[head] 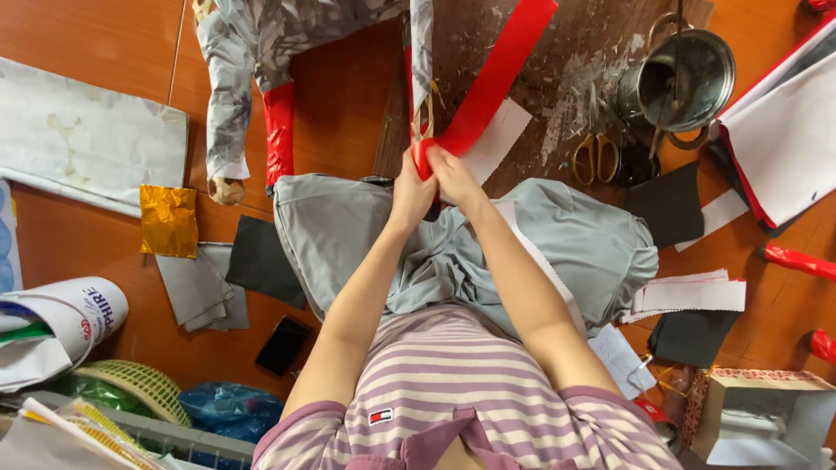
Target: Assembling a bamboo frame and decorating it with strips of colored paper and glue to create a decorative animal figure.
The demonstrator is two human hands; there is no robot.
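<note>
Both my hands meet over my lap, pinching the lower end of a stick-like limb of a paper figure. My left hand [412,190] and my right hand [453,177] press a red paper strip [493,80] around that end. The strip runs up and to the right from my fingers. The limb [421,61] is covered in grey patterned paper and rises straight up out of view. A larger part of the paper figure [239,78], with a red-wrapped piece [279,130], lies on the floor at upper left.
A metal pot [684,78] and yellow-handled scissors [596,158] sit on a stained board at upper right. White and red sheets [784,130], black paper [669,204], gold foil [169,219], a phone [283,345] and a cardboard box [758,418] lie about on the wooden floor.
</note>
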